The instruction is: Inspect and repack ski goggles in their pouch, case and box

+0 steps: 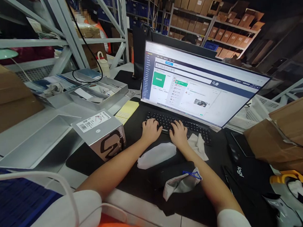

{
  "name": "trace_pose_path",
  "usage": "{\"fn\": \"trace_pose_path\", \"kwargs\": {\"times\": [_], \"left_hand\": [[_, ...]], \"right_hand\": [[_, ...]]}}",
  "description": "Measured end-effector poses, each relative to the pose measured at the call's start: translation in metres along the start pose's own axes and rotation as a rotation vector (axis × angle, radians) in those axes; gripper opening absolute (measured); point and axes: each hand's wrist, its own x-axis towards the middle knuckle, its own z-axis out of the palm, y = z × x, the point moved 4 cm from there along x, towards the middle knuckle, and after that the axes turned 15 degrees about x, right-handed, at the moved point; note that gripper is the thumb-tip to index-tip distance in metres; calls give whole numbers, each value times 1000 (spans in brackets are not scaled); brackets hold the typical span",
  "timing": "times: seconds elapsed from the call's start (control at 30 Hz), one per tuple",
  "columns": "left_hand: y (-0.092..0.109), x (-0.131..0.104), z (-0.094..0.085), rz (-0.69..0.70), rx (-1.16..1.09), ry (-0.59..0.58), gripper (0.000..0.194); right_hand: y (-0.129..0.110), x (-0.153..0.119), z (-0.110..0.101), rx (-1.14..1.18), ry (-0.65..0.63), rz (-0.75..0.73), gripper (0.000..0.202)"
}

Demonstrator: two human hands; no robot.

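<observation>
Both hands rest on a black keyboard [165, 122] below a lit monitor [191, 86]. My left hand [151, 130] lies over the keyboard's left part, fingers apart and holding nothing. My right hand [179, 133] lies over its middle, fingers spread, with nothing held. A white cloth [197, 145] is just right of my right wrist. Between my forearms lie a white wrapped item [157, 155] and a grey pouch [181, 184] with a blue drawstring, beside a dark object. A silver and brown box [101, 134] stands left of my left forearm.
Yellow note sheets [127, 111] lie behind the box. Open silver trays [98, 94] and a silver lid [39, 142] are at the left. A black mouse [232, 152] and cardboard boxes [285, 138] stand right. A person [90, 21] is behind the metal frame.
</observation>
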Motion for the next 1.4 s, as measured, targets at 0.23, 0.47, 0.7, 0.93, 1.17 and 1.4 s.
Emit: {"fn": "trace_pose_path", "kwargs": {"times": [0.23, 0.47, 0.7, 0.93, 1.17, 1.4], "left_hand": [[0, 0, 0, -9, -3, 3, 22], [3, 2, 4, 45, -35, 10, 29], [1, 3, 5, 51, -21, -27, 35], [2, 3, 5, 49, -26, -32, 36], [1, 3, 8, 47, -38, -6, 32], [1, 4, 9, 44, -32, -17, 35]], "right_hand": [[-6, 2, -1, -19, -6, 22, 54], [-17, 5, -4, -116, -70, 55, 55], [-13, -4, -12, -86, -5, 99, 60], [-7, -7, -18, -65, 80, 104, 60], [-7, -9, -20, -38, 102, 78, 55], [10, -8, -21, -114, 149, 228, 68]]}}
